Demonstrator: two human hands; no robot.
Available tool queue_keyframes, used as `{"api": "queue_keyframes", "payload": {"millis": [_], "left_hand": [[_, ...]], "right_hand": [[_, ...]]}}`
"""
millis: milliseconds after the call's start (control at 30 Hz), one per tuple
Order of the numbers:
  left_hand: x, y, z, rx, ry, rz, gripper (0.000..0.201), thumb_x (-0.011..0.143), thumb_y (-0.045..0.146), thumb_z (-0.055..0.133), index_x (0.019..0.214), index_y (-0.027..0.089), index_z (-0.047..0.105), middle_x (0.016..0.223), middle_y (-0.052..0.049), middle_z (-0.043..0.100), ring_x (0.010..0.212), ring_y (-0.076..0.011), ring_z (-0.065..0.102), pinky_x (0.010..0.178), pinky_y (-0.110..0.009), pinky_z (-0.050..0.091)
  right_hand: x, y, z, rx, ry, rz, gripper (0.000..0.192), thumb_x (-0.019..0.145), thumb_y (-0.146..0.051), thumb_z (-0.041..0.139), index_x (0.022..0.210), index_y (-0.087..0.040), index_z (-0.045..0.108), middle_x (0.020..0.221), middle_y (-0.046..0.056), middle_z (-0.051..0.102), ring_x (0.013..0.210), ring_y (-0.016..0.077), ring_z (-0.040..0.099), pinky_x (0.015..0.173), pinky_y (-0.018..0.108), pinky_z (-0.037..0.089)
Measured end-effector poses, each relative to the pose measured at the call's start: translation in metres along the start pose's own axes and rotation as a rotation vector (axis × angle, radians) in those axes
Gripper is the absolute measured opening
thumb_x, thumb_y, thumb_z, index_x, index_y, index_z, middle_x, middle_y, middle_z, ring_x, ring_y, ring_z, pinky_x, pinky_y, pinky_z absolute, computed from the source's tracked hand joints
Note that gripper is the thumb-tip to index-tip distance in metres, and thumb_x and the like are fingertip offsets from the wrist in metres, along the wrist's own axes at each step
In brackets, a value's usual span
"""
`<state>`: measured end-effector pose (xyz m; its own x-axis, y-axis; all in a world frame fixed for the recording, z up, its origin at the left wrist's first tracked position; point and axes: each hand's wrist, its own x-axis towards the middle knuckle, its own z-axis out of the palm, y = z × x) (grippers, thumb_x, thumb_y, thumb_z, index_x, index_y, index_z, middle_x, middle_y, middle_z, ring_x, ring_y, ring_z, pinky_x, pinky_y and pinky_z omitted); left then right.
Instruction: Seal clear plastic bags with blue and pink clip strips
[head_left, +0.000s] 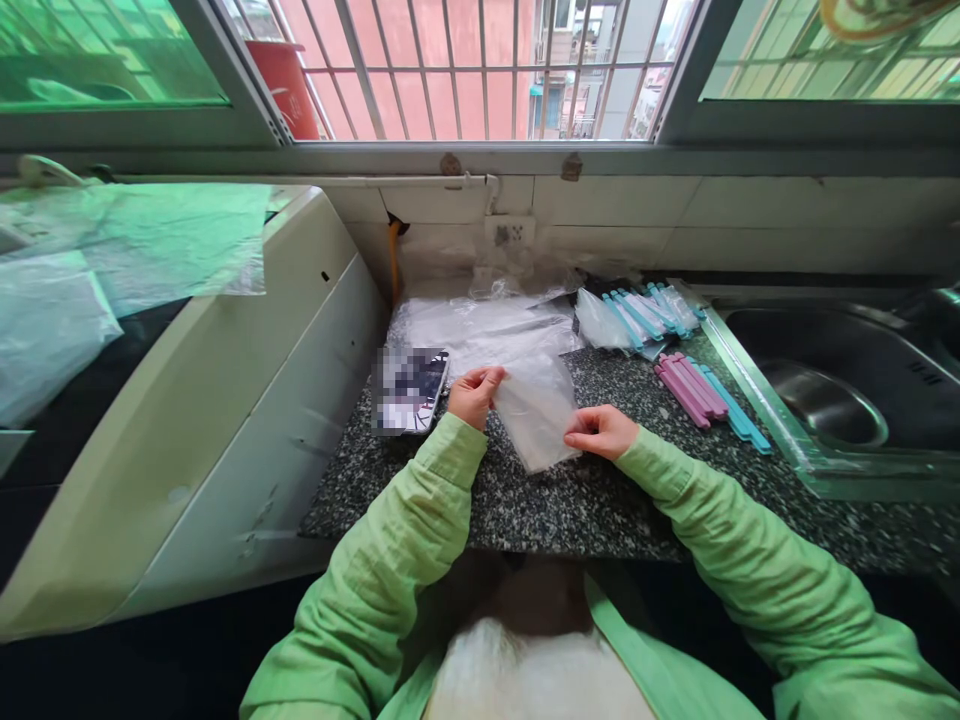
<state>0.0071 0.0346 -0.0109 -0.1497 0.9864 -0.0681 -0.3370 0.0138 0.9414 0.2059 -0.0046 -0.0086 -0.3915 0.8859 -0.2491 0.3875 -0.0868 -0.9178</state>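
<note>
Currently, a clear plastic bag (534, 425) is held stretched between two bare hands, just above the speckled granite countertop (570, 520) and in front of a pile of clear plastic sheeting (487, 335). Its upper left corner is pinched between the thumb and fingers of the left hand (472, 396); its right edge is gripped likewise by the right hand (606, 432). Whether the bag is opened or sealed cannot be told.

Just beside the left hand, a smartphone (427, 395) is laid on the granite, its screen partly blurred out. To the right of the right hand, pink bag-sealing clips (690, 390) are grouped next to blue bag-sealing clips (731, 408). Behind these, more blue clips (626, 318) are bunched with clear plastic. Farther right, a stainless-steel sink (757, 375) is set into the counter.
</note>
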Motion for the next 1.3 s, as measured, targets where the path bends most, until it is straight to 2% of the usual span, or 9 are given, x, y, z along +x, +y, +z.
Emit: {"api": "queue_keyframes", "payload": {"millis": [267, 467, 600, 667, 767, 900, 1000, 1133, 1300], "left_hand": [[-0.001, 0.003, 0.001, -0.021, 0.01, -0.026, 0.042, 0.036, 0.051, 0.075, 0.054, 0.014, 0.064, 0.041, 0.005, 0.052, 0.034, -0.0029, 0.035, 0.033, -0.018, 0.024], [0.0, -0.001, 0.0, 0.017, -0.013, -0.006, 0.038, 0.043, 0.049, 0.073, 0.056, 0.015, 0.064, 0.044, 0.004, 0.053, 0.037, -0.0036, 0.036, 0.035, -0.018, 0.025], [-0.002, -0.001, 0.0, 0.009, -0.078, -0.01, 0.036, 0.045, 0.048, 0.073, 0.055, 0.015, 0.064, 0.043, 0.004, 0.052, 0.038, -0.0039, 0.036, 0.037, -0.019, 0.026], [-0.005, 0.001, 0.001, -0.001, -0.137, -0.044, 0.036, 0.043, 0.047, 0.074, 0.054, 0.014, 0.063, 0.042, 0.003, 0.051, 0.038, -0.004, 0.036, 0.038, -0.019, 0.026], [-0.011, 0.003, 0.005, -0.003, -0.231, -0.108, 0.039, 0.039, 0.048, 0.076, 0.052, 0.014, 0.063, 0.042, 0.002, 0.053, 0.04, -0.0049, 0.039, 0.04, -0.019, 0.028], [-0.016, 0.003, 0.01, 0.047, -0.334, -0.147, 0.04, 0.037, 0.048, 0.077, 0.051, 0.013, 0.063, 0.047, 0.0, 0.057, 0.044, -0.0062, 0.044, 0.044, -0.02, 0.032], [-0.019, 0.004, 0.013, 0.12, -0.353, -0.183, 0.039, 0.033, 0.046, 0.077, 0.047, 0.013, 0.062, 0.044, 0.001, 0.055, 0.043, -0.0058, 0.041, 0.044, -0.02, 0.03], [-0.02, 0.008, 0.014, 0.186, -0.359, -0.17, 0.037, 0.034, 0.044, 0.077, 0.045, 0.013, 0.061, 0.041, 0.002, 0.051, 0.042, -0.0049, 0.037, 0.043, -0.02, 0.026], [-0.02, 0.009, 0.013, 0.261, -0.395, -0.133, 0.034, 0.039, 0.043, 0.075, 0.044, 0.013, 0.06, 0.039, 0.004, 0.047, 0.042, -0.0046, 0.033, 0.043, -0.021, 0.025]], "right_hand": [[-0.009, -0.001, -0.005, -0.027, -0.012, 0.009, 0.037, 0.05, -0.048, 0.068, 0.059, -0.015, 0.057, 0.052, -0.003, 0.051, 0.05, 0.0067, 0.041, 0.05, 0.023, 0.032], [-0.012, 0.005, -0.005, -0.041, -0.003, -0.016, 0.034, 0.05, -0.046, 0.069, 0.055, -0.016, 0.055, 0.049, -0.004, 0.049, 0.048, 0.0066, 0.041, 0.048, 0.022, 0.033], [-0.012, 0.006, -0.006, -0.029, -0.033, -0.037, 0.037, 0.05, -0.049, 0.07, 0.057, -0.015, 0.057, 0.05, -0.004, 0.051, 0.049, 0.0072, 0.044, 0.05, 0.023, 0.037], [-0.012, 0.005, -0.007, 0.055, -0.038, -0.051, 0.045, 0.049, -0.054, 0.071, 0.069, -0.014, 0.06, 0.058, -0.002, 0.056, 0.054, 0.0094, 0.049, 0.055, 0.024, 0.041], [-0.007, 0.005, -0.006, 0.213, -0.03, -0.101, 0.066, 0.046, -0.061, 0.07, 0.091, -0.014, 0.06, 0.08, 0.004, 0.064, 0.075, 0.0167, 0.058, 0.07, 0.03, 0.046], [0.0, 0.004, -0.002, 0.335, 0.022, -0.159, 0.073, 0.045, -0.066, 0.068, 0.096, -0.015, 0.06, 0.092, 0.008, 0.065, 0.093, 0.023, 0.057, 0.081, 0.036, 0.044], [0.002, 0.004, 0.001, 0.378, 0.131, -0.13, 0.07, 0.043, -0.066, 0.069, 0.09, -0.015, 0.061, 0.085, 0.008, 0.066, 0.085, 0.0219, 0.059, 0.077, 0.035, 0.045], [0.003, 0.004, 0.0, 0.336, 0.27, -0.09, 0.056, 0.044, -0.062, 0.069, 0.075, -0.016, 0.059, 0.067, 0.001, 0.062, 0.063, 0.0138, 0.055, 0.066, 0.03, 0.044], [0.002, 0.001, -0.004, 0.207, 0.294, -0.086, 0.048, 0.048, -0.061, 0.066, 0.062, -0.017, 0.054, 0.055, -0.003, 0.053, 0.055, 0.01, 0.046, 0.059, 0.027, 0.04]]}}
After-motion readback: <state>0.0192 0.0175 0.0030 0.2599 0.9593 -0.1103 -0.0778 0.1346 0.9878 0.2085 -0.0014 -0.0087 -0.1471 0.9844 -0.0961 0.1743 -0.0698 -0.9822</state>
